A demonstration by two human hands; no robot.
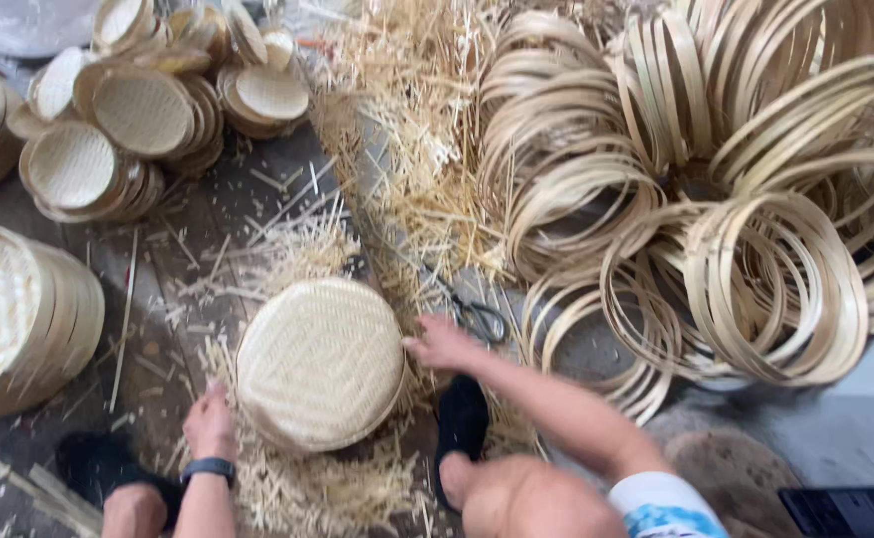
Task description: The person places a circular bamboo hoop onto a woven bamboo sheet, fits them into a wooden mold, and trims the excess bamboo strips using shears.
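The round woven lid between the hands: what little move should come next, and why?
Probably close both hands onto the round woven lid to steady it. The left hand sits just off its lower-left edge, and the right hand only touches the right rim with its fingertips, so neither hand grips it yet. The scissors lie untouched beyond the right hand.

The one camera sits on my head, looking steeply down and close at my left hand, right hand and the plank floor.
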